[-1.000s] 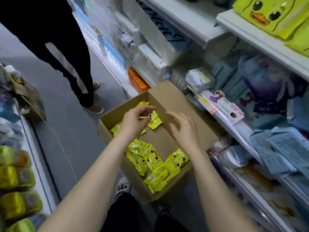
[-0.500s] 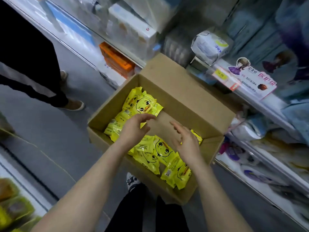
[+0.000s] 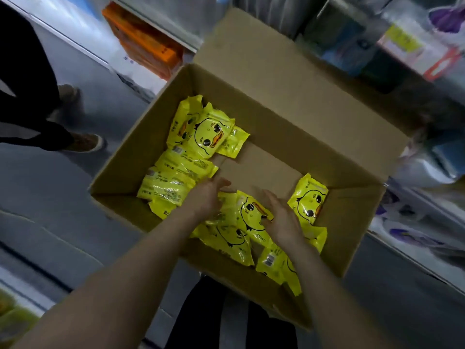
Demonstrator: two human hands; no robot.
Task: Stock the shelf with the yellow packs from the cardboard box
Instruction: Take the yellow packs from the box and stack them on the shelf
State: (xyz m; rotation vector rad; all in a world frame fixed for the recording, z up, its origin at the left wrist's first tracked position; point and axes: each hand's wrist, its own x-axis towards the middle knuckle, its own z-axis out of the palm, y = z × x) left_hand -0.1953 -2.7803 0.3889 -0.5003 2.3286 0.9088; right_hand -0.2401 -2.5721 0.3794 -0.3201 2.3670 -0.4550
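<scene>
Yellow packs in cardboard box; left hand, right hand spread loose, touching packs, gripping nothing.

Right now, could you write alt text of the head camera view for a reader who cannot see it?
A person's left hand and right hand, both open, reach into a cardboard box of loose yellow packs printed with a duck face. Blurred shelves of goods stand beyond the box, and another person's shoe shows at the left.
</scene>
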